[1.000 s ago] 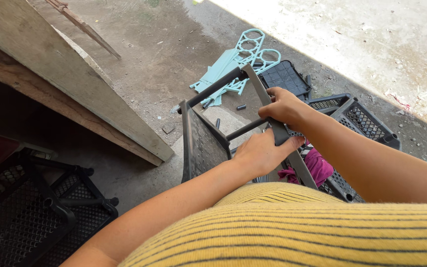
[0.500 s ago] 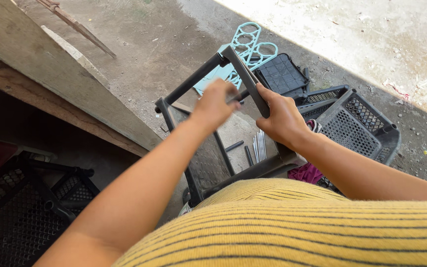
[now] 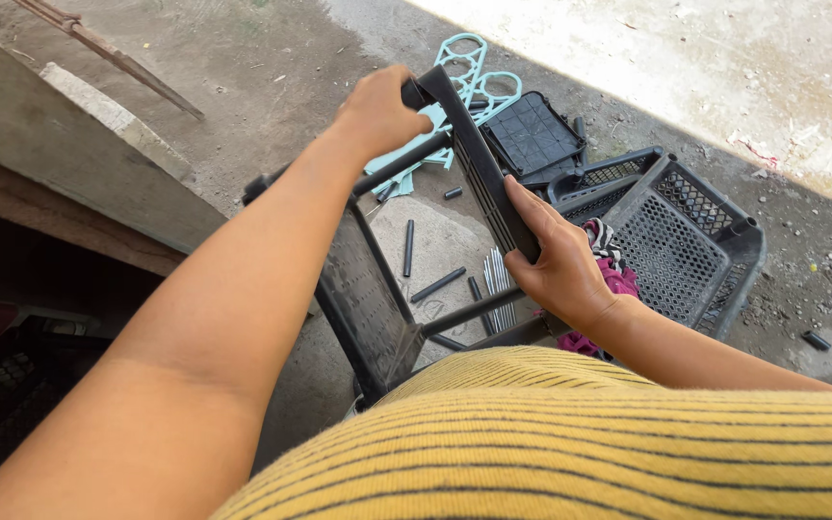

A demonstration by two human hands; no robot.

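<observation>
dirt floor (image 3: 272, 87), both hands on black rack frame (image 3: 479, 164)

The rack frame (image 3: 479, 183) held in both hands was black, its side panel (image 3: 363, 308) a black fine mesh. The basket (image 3: 695, 241) beside it was dark grey-black with a perforated lattice pattern. A flat black panel (image 3: 532, 135) showed a square grid. The ringed plastic pieces (image 3: 479, 82) were pale teal. Loose rods (image 3: 438, 285) on the ground were black. The cloth (image 3: 618, 274) was magenta with a striped black-and-white part. The garment (image 3: 570, 443) was mustard yellow with thin dark stripes. The ground (image 3: 272, 77) was grey-brown.
</observation>
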